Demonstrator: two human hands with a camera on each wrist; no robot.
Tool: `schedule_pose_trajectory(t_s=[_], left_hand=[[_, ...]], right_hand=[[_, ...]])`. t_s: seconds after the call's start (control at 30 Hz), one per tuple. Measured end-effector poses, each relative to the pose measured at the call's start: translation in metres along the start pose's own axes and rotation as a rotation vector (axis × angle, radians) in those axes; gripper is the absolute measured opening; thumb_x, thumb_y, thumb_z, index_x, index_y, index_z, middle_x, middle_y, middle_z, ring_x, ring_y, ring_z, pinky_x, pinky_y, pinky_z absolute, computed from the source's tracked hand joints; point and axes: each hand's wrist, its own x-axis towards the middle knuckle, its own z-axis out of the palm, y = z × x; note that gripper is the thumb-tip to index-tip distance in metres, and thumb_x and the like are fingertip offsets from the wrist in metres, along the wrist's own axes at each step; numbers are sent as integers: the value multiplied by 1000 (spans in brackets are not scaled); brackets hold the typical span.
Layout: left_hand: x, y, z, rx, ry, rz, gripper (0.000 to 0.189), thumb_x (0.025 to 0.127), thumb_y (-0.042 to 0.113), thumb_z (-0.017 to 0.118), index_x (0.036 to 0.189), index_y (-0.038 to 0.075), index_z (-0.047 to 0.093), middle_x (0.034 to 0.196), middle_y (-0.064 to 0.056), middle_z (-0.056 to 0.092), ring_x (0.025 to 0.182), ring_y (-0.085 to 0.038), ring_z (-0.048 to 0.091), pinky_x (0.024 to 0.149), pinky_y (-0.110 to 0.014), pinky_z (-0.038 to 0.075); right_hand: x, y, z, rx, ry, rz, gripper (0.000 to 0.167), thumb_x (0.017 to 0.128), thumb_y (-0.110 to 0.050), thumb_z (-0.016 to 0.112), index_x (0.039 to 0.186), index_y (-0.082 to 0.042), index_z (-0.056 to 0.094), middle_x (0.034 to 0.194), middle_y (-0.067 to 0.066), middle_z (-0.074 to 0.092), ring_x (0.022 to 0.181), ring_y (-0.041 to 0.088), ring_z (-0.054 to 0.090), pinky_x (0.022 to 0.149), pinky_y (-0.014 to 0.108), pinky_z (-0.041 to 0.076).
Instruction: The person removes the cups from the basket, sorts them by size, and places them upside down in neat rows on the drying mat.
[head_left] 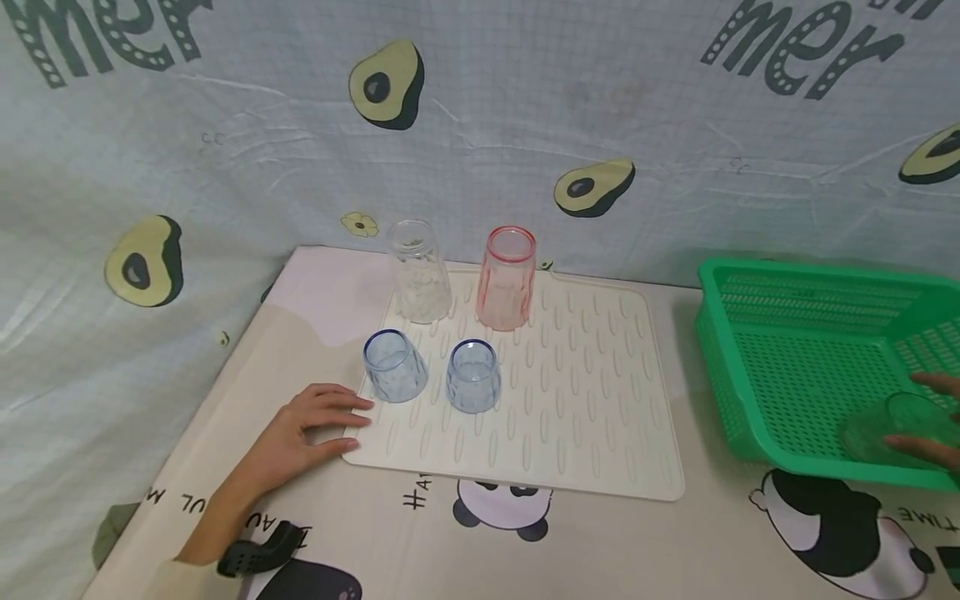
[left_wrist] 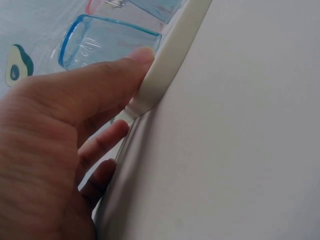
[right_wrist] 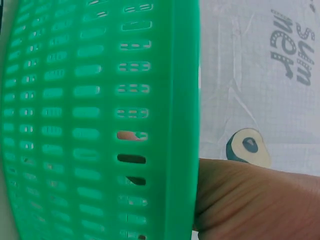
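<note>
A person's hands work at opposite ends of a pale surface [head_left: 720, 542] printed with cartoon pandas. At right, the right hand [head_left: 935, 451] reaches into a rectangular green plastic basket with slotted walls [head_left: 825, 273], finger and thumb parted on either side of a see-through drinking glass [head_left: 870, 435] in the basket's near right part. Whether those fingers pinch the glass cannot be told; the right wrist view is largely filled by the basket's wall.

At left, the left hand [head_left: 300, 427], a black band [head_left: 258, 554] on its wrist, lies with fingers loosely extended and thumb apart, fingertips touching the left edge of a cream, ribbed rectangular mat [head_left: 592, 417].

Four tumblers stand on the mat's left half: a tall clear glass tumbler [head_left: 422, 287] and a tall pink-tinted glass tumbler [head_left: 506, 290] at the back, and in front of them a short blue-tinted tumbler [head_left: 396, 373] just beside the left fingers, with a second short blue tumbler [head_left: 473, 390] to its right. Behind hangs a light grey cloth [head_left: 487, 142] patterned with halved avocados and dark lettering.
</note>
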Motion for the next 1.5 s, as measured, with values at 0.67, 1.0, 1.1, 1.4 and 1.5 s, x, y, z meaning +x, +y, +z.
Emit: schedule_pose_trajectory(t_s=[0.67, 1.0, 1.1, 1.4, 1.5], left_hand=[[2, 2, -1, -27, 5, 22, 33, 71, 9, 84, 102, 17, 76, 115, 3, 66, 113, -16, 47, 98, -16, 29], [1, 1, 0, -23, -2, 3, 33, 71, 9, 84, 101, 19, 76, 116, 3, 65, 115, -16, 46, 98, -17, 28], [1, 0, 0, -25, -1, 1, 33, 71, 9, 84, 101, 19, 76, 116, 4, 65, 115, -16, 46, 99, -17, 27], [0, -1, 1, -35, 2, -2, 33, 71, 9, 84, 101, 19, 76, 116, 4, 65, 115, -16, 46, 98, -17, 28], [0, -1, 0, -37, 1, -2, 33, 71, 10, 84, 102, 19, 76, 116, 4, 65, 115, -16, 46, 98, -16, 28]], right_hand=[[6, -2, 5, 14, -160, 9, 101, 71, -35, 84, 142, 10, 27, 124, 46, 35, 110, 61, 34, 89, 73, 27], [19, -28, -1, 35, -176, -191, 93, 66, -29, 87, 137, 7, 40, 124, 42, 42, 95, 61, 42, 70, 72, 38], [21, -30, 0, 57, -211, -231, 92, 66, -21, 87, 140, 4, 40, 122, 40, 42, 88, 59, 44, 62, 68, 43], [31, -30, -1, 69, -214, -379, 81, 54, -18, 92, 126, -5, 57, 115, 26, 51, 95, 48, 45, 47, 55, 47], [31, -31, -1, 78, -196, -396, 75, 51, -16, 92, 119, -5, 61, 112, 25, 53, 94, 47, 46, 46, 53, 47]])
